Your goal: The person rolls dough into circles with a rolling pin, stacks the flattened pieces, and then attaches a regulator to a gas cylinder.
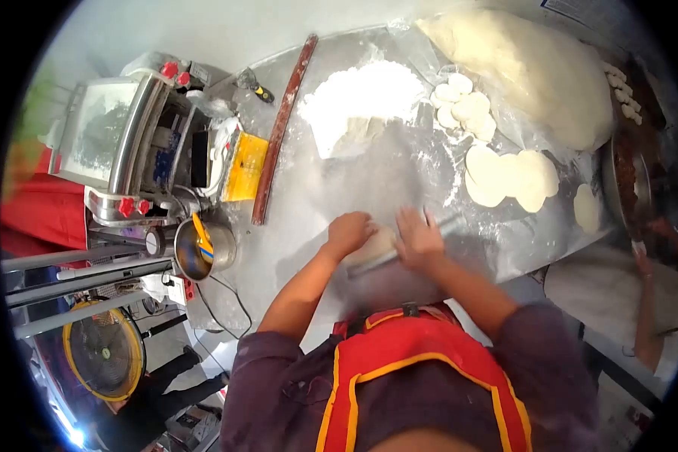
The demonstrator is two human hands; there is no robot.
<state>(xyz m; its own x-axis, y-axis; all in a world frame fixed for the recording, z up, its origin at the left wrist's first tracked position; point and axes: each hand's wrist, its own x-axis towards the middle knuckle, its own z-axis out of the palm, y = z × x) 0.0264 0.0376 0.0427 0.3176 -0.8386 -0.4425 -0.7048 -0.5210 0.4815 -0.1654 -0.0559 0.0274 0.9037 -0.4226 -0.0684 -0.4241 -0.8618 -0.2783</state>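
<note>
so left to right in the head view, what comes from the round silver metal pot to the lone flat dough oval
Round silver metal pot, long red-brown stick, bare left hand, bare right hand, joined flat pale dough rounds, lone flat dough oval.

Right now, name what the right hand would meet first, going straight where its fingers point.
The right hand would probably meet the white powder heap first, across some tabletop; the hand's height is unclear.

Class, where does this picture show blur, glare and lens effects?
Head view: the grey rod and right hand look blurred, probably by motion; head view: the flour is washed nearly white, and a light flares at lower left; head view: black curved corners suggest a wide-angle lens.
</note>
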